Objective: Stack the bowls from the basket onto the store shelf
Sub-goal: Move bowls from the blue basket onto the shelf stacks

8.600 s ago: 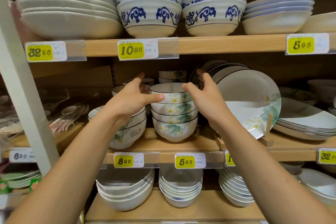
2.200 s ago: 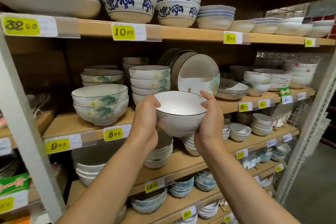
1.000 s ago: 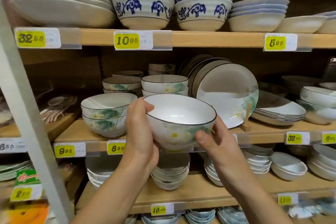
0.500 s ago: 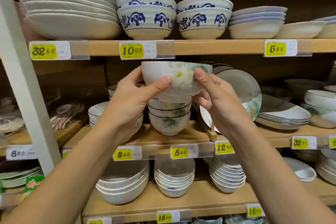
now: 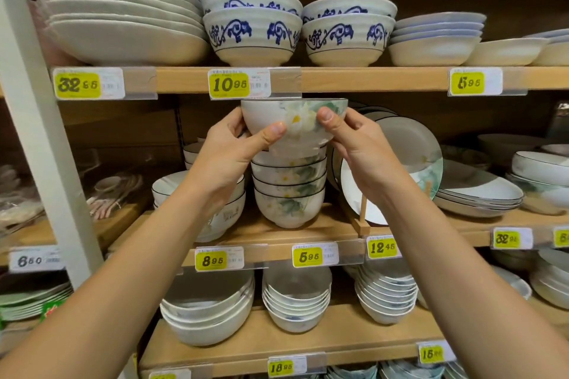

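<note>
Left hand (image 5: 226, 152) and right hand (image 5: 358, 144) gripping a flowered bowl (image 5: 292, 124) from both sides, thumbs on its front, bowl upright just above the stack of matching bowls (image 5: 289, 191) on the middle shelf (image 5: 277, 238), under the 10.95 price tag (image 5: 238, 83)

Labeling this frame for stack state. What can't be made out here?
- Head view: whether the held bowl already sits in the stack; left hand and right hand cover the joint.
- Basket: out of frame.
- Small print on the 5.95 tag: too blurred.
- Bowl behind the left wrist: mostly hidden.
</note>
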Demonstrator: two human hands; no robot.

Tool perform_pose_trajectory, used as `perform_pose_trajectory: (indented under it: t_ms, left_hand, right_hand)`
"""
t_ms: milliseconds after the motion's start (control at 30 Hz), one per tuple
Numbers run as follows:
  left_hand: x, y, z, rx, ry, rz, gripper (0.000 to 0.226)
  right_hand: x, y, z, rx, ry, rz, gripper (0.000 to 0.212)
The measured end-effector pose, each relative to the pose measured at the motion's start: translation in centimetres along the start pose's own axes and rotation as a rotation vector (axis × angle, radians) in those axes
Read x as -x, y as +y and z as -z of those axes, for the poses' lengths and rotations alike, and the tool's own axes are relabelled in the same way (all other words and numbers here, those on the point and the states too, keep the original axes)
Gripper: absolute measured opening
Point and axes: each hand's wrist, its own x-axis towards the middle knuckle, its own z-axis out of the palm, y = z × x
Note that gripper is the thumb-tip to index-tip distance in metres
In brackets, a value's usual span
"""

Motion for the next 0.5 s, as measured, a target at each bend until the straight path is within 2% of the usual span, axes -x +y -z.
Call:
perform_pose_trajectory:
  t_ms: [233, 400, 467, 500]
  left_hand:
    - [-2.0, -1.5, 1.3, -0.044, 0.016, 0.023, 0.073]
    - [-3.5, -1.9, 2.0, -0.092, -0.033, 0.054, 0.069]
    - [-3.9, -2.2, 2.3, -0.088, -0.039, 0.087, 0.068]
    - [-4.0, -2.4, 2.4, -0.092, -0.041, 0.101, 0.067]
  right_hand:
    - [-1.6, 1.1, 0.0, 0.075, 0.02, -0.043, 0.055]
    - [-2.9, 1.5, -0.1, 0.127, 0.006, -0.089, 0.097]
    - [-3.3, 1.8, -0.1, 0.15, -0.012, -0.114, 0.101]
    - [-3.4, 2.0, -0.1, 0.16, -0.024, -0.133, 0.095]
